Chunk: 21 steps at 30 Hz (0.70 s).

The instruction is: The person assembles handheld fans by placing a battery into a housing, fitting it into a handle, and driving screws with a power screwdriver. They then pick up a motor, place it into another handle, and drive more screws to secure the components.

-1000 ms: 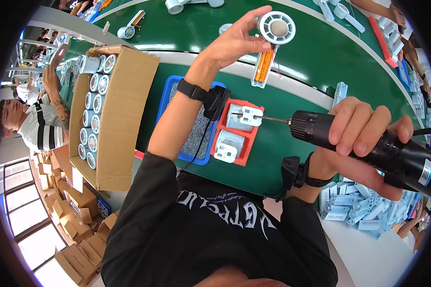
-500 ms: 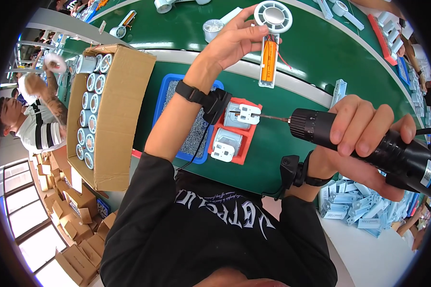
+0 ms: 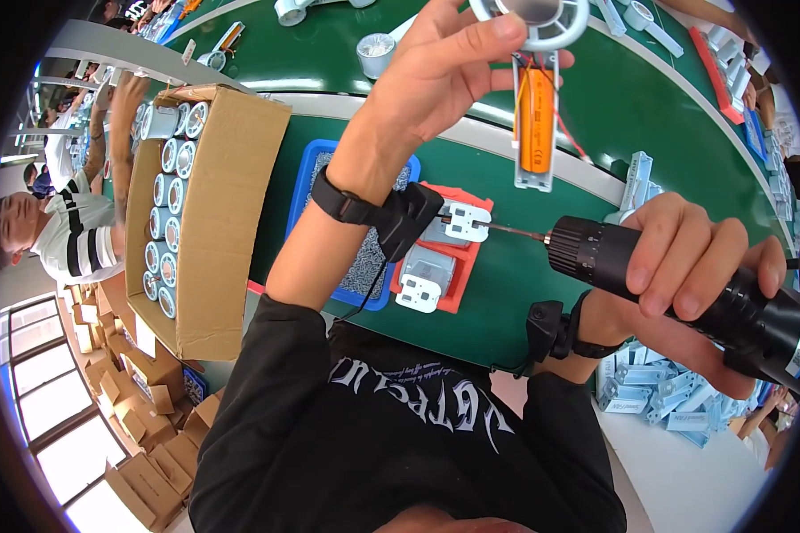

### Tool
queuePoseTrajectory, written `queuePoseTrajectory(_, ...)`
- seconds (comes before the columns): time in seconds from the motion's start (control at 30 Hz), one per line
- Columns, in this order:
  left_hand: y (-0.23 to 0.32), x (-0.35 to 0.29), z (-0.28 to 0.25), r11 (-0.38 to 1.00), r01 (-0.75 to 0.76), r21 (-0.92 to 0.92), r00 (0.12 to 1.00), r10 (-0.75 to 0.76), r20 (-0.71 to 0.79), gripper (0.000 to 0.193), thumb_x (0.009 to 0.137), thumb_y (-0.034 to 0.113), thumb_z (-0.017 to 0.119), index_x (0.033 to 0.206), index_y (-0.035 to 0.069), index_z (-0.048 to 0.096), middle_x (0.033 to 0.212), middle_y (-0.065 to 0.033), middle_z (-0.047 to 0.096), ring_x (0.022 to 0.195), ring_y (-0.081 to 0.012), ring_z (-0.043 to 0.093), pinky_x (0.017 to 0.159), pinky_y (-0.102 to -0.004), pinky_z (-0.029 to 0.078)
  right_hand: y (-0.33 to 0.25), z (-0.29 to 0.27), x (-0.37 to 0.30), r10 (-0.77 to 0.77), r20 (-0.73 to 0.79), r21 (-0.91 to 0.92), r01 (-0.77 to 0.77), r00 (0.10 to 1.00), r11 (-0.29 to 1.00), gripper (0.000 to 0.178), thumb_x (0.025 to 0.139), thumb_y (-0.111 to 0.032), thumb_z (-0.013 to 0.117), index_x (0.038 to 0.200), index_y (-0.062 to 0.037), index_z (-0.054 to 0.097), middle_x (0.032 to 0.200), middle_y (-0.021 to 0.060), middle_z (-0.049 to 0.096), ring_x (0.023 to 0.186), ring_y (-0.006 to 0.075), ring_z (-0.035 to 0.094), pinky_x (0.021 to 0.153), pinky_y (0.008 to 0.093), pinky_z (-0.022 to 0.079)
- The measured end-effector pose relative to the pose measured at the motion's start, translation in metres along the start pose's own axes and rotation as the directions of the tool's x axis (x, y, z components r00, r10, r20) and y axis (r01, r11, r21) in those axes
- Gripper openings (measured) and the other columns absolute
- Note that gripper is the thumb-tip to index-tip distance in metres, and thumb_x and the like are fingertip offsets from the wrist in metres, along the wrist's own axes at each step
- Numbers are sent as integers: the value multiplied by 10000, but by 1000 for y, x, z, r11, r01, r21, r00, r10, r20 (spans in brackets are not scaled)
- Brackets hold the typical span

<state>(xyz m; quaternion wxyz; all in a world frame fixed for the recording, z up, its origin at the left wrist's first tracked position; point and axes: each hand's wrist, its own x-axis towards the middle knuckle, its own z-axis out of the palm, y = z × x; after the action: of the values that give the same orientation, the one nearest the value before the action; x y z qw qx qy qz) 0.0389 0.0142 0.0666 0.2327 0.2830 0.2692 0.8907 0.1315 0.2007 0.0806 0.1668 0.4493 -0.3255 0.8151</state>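
Note:
My left hand (image 3: 436, 75) is raised over the bench, fingers closed on a handheld fan part with a round white head (image 3: 571, 28) and an open handle. An orange battery (image 3: 536, 120) and thin wires lie in that handle. Gripped in my right hand (image 3: 684, 258) is a black electric screwdriver (image 3: 596, 250) pointing left. Its bit ends at a white plate (image 3: 468, 222) on the upper housing in a red holder (image 3: 460, 277); whether it touches cannot be told. A second housing (image 3: 430, 266) with a white plate (image 3: 420, 294) sits in the lower slot.
A blue tray (image 3: 299, 191) of small screws (image 3: 362, 271) is partly behind my left wrist. Left stands a cardboard box (image 3: 231, 222) of round fan parts; beyond it is a person (image 3: 84, 222). Light-blue handle shells (image 3: 658, 391) are piled right. A cup-shaped part (image 3: 376, 55) lies on the far green surface.
My left hand and the fan part have shifted right and nearer to me. The screwdriver has moved slightly right and down. The person at the left has raised their arms.

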Motion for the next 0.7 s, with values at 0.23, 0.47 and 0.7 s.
queuePoseTrajectory(0.23, 11, 0, 9, 995, -3, -98, 1000, 4, 4, 496, 913, 198, 567, 1312, 17, 334, 1163, -174, 552, 1081, -309, 586, 865, -419, 548, 4, 0, 0, -10, 0, -1, 10, 1000, 1000, 727, 652, -557, 756, 1113, -60, 494, 700, 32, 563, 500, 120, 574, 493, 241, 499)
queuePoseTrajectory(0.47, 10, 9, -3, 1000, -9, -12, 993, 8, -121, 470, 882, 211, 606, 1256, 10, 404, 1126, -162, 559, 1091, -333, 565, 871, -467, 520, 9, 5, 1, -28, -52, 48, 30, 998, 998, 704, 644, -552, 761, 1085, -70, 498, 674, 22, 547, 466, 109, 546, 467, 225, 473)
queuePoseTrajectory(0.7, -61, 98, -111, 750, 361, 555, 830, 13, -557, 443, 745, 235, 729, 1028, -50, 541, 870, -106, 606, 681, -237, 631, 661, -381, 539, 3, 5, -5, -59, -108, 34, 63, 992, 997, 724, 645, -527, 770, 1128, -74, 477, 658, 37, 548, 449, 126, 535, 456, 231, 475)
